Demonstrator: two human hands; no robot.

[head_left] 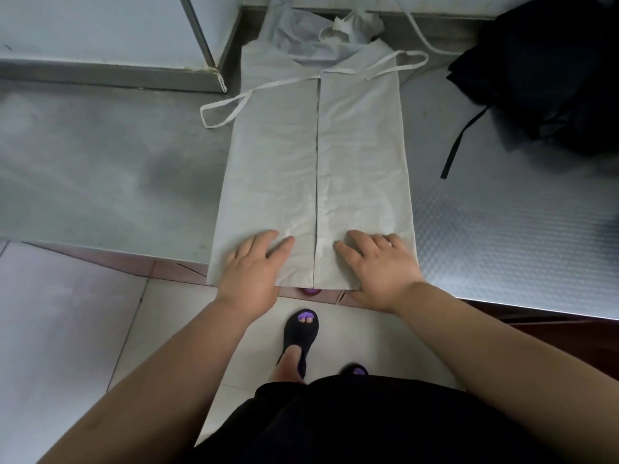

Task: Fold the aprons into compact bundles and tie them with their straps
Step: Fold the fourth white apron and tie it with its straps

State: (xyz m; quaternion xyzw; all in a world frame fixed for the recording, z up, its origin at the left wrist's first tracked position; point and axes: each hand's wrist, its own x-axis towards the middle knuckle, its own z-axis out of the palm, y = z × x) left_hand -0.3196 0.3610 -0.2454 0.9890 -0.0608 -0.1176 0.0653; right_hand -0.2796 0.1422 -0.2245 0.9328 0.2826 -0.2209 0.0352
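White apron lay side-folded; rolling and tying with straps were outstanding; your left hand and right hand pressed it flat, neither grip holding anything.

No legible txt, labels, brands or nos. anywhere in view.

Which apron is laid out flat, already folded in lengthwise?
The white apron, both long sides folded to a centre seam, left hand and right hand resting on its near end. The black apron lies crumpled, far right.
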